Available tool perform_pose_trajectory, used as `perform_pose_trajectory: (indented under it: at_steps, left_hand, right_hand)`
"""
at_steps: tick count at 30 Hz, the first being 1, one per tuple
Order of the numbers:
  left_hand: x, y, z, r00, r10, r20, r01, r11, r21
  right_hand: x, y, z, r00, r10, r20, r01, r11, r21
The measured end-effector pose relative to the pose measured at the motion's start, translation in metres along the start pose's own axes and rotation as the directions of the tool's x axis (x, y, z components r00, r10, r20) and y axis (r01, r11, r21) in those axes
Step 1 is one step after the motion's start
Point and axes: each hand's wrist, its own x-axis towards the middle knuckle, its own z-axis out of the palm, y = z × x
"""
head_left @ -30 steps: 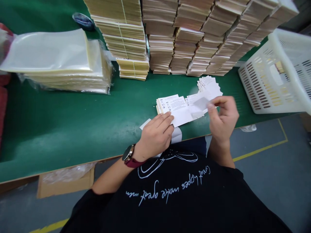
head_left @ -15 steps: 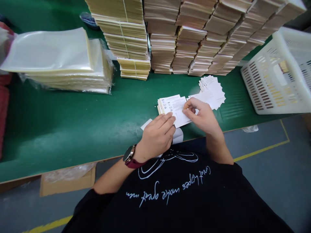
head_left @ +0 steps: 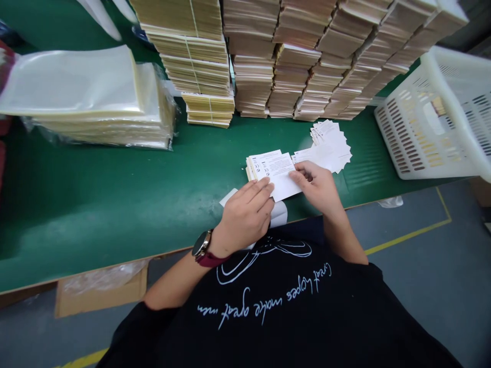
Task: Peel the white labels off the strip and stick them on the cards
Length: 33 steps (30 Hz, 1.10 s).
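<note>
fingers of the right hand [head_left: 320, 186], a second ago up by the fanned slips [head_left: 332, 143], now press curled on the right edge of the printed card [head_left: 276, 171] atop its stack, left hand [head_left: 245, 214] fingers flat together pinning its near corner.

Left hand [head_left: 245, 217] flat, fingertips on near edge of printed card stack [head_left: 273, 171] on green table [head_left: 115, 204]. Right hand [head_left: 320, 186] pinches stack's right edge. Fanned cards [head_left: 332, 145] just beyond; white basket [head_left: 433, 117] far right.
</note>
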Motion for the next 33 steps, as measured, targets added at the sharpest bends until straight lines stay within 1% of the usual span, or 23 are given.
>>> perform_pose_trajectory:
  at_steps: [1, 3, 5, 6, 7, 9, 11, 12, 13, 14, 15, 16, 17, 19, 21, 23, 25, 26, 27, 30, 31, 32, 33]
  left_hand:
    - [-0.001, 0.000, 0.000, 1.000, -0.002, -0.010, 0.002, 1.000, -0.011]
    - [-0.003, -0.001, 0.001, 0.998, -0.017, -0.060, 0.015, 0.999, -0.038]
    - [-0.006, -0.002, 0.000, 0.989, -0.052, -0.135, 0.043, 0.997, -0.071]
    - [-0.007, -0.002, -0.001, 0.983, -0.078, -0.168, 0.063, 0.994, -0.089]
    - [-0.008, -0.002, -0.001, 0.976, -0.104, -0.190, 0.085, 0.991, -0.107]
    - [-0.009, -0.003, -0.003, 0.968, -0.145, -0.204, 0.118, 0.983, -0.141]
    - [-0.008, -0.004, -0.005, 0.965, -0.166, -0.204, 0.134, 0.978, -0.162]
    - [-0.007, -0.004, -0.006, 0.964, -0.170, -0.207, 0.136, 0.976, -0.168]
    - [-0.006, -0.004, -0.006, 0.962, -0.173, -0.210, 0.138, 0.976, -0.171]
    - [-0.005, -0.004, -0.006, 0.962, -0.177, -0.210, 0.141, 0.975, -0.173]
    - [-0.004, -0.004, -0.007, 0.962, -0.179, -0.206, 0.144, 0.974, -0.174]
    - [-0.003, -0.003, -0.007, 0.964, -0.179, -0.197, 0.145, 0.974, -0.175]
    - [-0.003, -0.003, -0.007, 0.965, -0.180, -0.188, 0.147, 0.974, -0.174]
    - [-0.003, -0.001, -0.006, 0.958, -0.206, -0.200, 0.176, 0.972, -0.154]
    - [-0.004, 0.001, -0.006, 0.935, -0.217, -0.280, 0.196, 0.975, -0.100]
    - [-0.007, 0.002, -0.005, 0.920, -0.143, -0.366, 0.146, 0.989, -0.019]
    - [-0.009, 0.003, -0.004, 0.931, -0.026, -0.364, 0.042, 0.998, 0.036]
    - [-0.010, 0.003, -0.003, 0.941, 0.007, -0.339, 0.005, 0.999, 0.035]
    - [-0.011, 0.003, -0.003, 0.950, 0.010, -0.313, -0.006, 1.000, 0.014]
    - [-0.009, 0.002, -0.004, 0.953, -0.080, -0.291, 0.055, 0.994, -0.094]
    - [-0.008, 0.002, -0.005, 0.948, -0.123, -0.294, 0.090, 0.988, -0.124]
    - [-0.008, 0.001, -0.006, 0.941, -0.166, -0.295, 0.127, 0.981, -0.147]
    - [-0.007, 0.000, -0.008, 0.932, -0.204, -0.298, 0.161, 0.973, -0.165]
  right_hand:
    - [-0.001, 0.002, 0.002, 1.000, -0.012, 0.000, 0.012, 0.998, 0.068]
    - [-0.002, 0.006, 0.003, 0.997, -0.026, -0.079, 0.038, 0.987, 0.156]
    - [-0.001, 0.014, -0.003, 0.983, -0.016, -0.183, 0.050, 0.982, 0.183]
    - [0.000, 0.019, -0.009, 0.976, -0.006, -0.218, 0.043, 0.985, 0.167]
    - [0.001, 0.024, -0.017, 0.970, 0.000, -0.243, 0.031, 0.992, 0.122]
    - [-0.001, 0.032, -0.032, 0.952, -0.025, -0.305, 0.010, 0.999, -0.050]
    - [-0.009, 0.031, -0.042, 0.927, -0.107, -0.360, 0.027, 0.975, -0.220]
    - [-0.015, 0.027, -0.042, 0.920, -0.162, -0.357, 0.068, 0.963, -0.261]
    - [-0.022, 0.021, -0.040, 0.922, -0.219, -0.320, 0.138, 0.957, -0.256]
    - [-0.030, 0.014, -0.035, 0.928, -0.279, -0.246, 0.230, 0.950, -0.211]
    - [-0.038, 0.007, -0.027, 0.931, -0.339, -0.135, 0.326, 0.939, -0.112]
    - [-0.044, 0.000, -0.018, 0.910, -0.412, -0.042, 0.412, 0.911, 0.004]
    - [-0.049, -0.007, -0.010, 0.887, -0.462, 0.014, 0.459, 0.884, 0.091]
    - [-0.055, -0.015, 0.005, 0.882, -0.471, 0.004, 0.460, 0.863, 0.207]
    - [-0.055, -0.018, 0.014, 0.908, -0.416, -0.043, 0.413, 0.875, 0.253]
    - [-0.054, -0.019, 0.016, 0.922, -0.385, -0.046, 0.383, 0.885, 0.265]
    - [-0.054, -0.018, 0.015, 0.912, -0.408, -0.051, 0.408, 0.881, 0.242]
    - [-0.055, -0.017, 0.015, 0.897, -0.436, -0.073, 0.441, 0.873, 0.207]
    - [-0.056, -0.016, 0.015, 0.874, -0.473, -0.114, 0.486, 0.860, 0.155]
    - [-0.060, -0.012, 0.016, 0.751, -0.593, -0.291, 0.610, 0.791, -0.038]
    - [-0.060, -0.010, 0.017, 0.718, -0.595, -0.361, 0.618, 0.784, -0.063]
    - [-0.060, -0.010, 0.019, 0.704, -0.569, -0.426, 0.610, 0.791, -0.049]
    - [-0.058, -0.009, 0.020, 0.710, -0.526, -0.468, 0.595, 0.804, -0.001]
